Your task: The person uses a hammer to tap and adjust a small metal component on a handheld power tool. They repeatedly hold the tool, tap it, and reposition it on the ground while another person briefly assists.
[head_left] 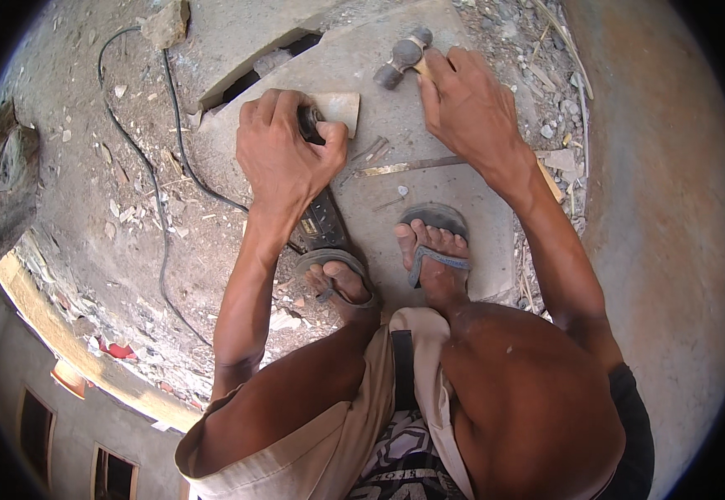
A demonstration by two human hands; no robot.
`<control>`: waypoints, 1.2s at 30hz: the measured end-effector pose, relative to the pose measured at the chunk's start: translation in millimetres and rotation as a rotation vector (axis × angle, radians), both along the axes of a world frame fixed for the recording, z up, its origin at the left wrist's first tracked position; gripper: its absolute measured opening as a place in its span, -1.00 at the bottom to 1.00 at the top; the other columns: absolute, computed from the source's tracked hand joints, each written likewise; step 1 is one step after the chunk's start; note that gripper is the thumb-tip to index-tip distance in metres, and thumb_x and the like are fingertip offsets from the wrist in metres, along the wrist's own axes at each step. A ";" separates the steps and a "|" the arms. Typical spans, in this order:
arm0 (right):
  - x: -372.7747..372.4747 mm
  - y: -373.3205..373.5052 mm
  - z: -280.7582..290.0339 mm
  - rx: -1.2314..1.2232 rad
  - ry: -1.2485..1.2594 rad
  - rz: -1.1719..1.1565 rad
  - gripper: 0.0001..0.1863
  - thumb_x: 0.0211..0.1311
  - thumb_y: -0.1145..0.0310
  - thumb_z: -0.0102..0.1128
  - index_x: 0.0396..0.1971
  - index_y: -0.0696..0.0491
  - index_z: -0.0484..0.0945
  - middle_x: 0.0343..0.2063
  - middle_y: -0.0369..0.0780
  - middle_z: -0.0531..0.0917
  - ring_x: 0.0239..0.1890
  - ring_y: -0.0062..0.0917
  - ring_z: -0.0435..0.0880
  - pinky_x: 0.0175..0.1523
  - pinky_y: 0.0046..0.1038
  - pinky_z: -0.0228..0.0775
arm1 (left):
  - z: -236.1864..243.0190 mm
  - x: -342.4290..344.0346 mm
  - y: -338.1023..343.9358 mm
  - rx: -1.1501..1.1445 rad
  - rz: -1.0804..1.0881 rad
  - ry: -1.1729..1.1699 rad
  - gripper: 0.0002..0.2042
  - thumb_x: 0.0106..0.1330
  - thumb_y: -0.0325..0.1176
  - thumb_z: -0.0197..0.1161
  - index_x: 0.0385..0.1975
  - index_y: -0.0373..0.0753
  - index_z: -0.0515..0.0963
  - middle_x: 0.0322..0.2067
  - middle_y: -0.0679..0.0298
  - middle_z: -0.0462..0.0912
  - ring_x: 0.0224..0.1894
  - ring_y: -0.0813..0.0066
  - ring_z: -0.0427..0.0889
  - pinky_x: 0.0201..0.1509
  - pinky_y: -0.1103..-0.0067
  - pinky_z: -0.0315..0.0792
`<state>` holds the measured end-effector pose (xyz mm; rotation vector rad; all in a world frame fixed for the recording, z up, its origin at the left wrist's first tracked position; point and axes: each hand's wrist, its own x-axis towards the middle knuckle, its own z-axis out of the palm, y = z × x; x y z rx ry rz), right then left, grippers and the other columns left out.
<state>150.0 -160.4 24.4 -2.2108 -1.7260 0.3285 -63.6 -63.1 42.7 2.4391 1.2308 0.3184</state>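
My left hand (283, 154) grips the front of a black power tool, which looks like an angle grinder (319, 218), over a pale flat piece (341, 108). The tool's rear end lies against my left sandalled foot (337, 283). My right hand (470, 112) is closed on the wooden handle of a hammer (400, 60), whose metal head points to the left. Both hands are over a grey slab (429, 192). A narrow rusty strip (400, 167) and small thin pieces (375, 148) lie on it between and below my hands.
A dark cable (152, 175) loops past a stone (165, 25) on rubble-strewn ground. A slot-like gap (237, 83) breaks the slab's upper edge. Debris (545, 83) borders a smooth concrete strip (654, 208) on the right. At lower left are a ledge and a wall with openings (37, 433).
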 end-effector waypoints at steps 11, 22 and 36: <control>-21.8 7.8 8.6 0.198 0.198 0.084 -0.87 0.20 0.43 0.31 -0.35 0.19 0.61 -0.36 -0.08 0.56 -0.25 -0.21 0.60 -0.13 -0.21 0.47 | -5.8 -19.1 -12.8 0.071 0.022 -0.117 -0.48 0.07 -0.32 0.44 0.06 -0.33 0.53 -0.07 -0.04 0.59 0.01 -0.01 0.61 0.12 0.25 0.50; -58.7 36.0 1.7 -0.072 0.895 0.221 -0.63 0.22 0.43 0.30 0.01 0.25 0.63 -0.34 -0.06 0.63 -0.43 -0.35 0.61 -0.24 -0.34 0.47 | -17.4 -40.4 -16.1 -0.100 0.175 -0.380 -0.53 0.15 -0.36 0.46 0.06 -0.37 0.55 -0.11 0.02 0.63 -0.07 0.16 0.67 0.09 0.38 0.52; -65.8 40.6 -3.4 -0.020 0.656 0.398 -0.66 0.27 0.40 0.33 -0.01 0.20 0.54 -0.33 -0.06 0.53 -0.33 -0.16 0.57 -0.21 -0.22 0.44 | -34.1 -47.8 -18.2 -0.085 0.220 -0.560 -0.69 0.33 -0.43 0.16 0.03 -0.37 0.60 -0.09 -0.04 0.66 -0.03 0.04 0.65 0.14 0.33 0.47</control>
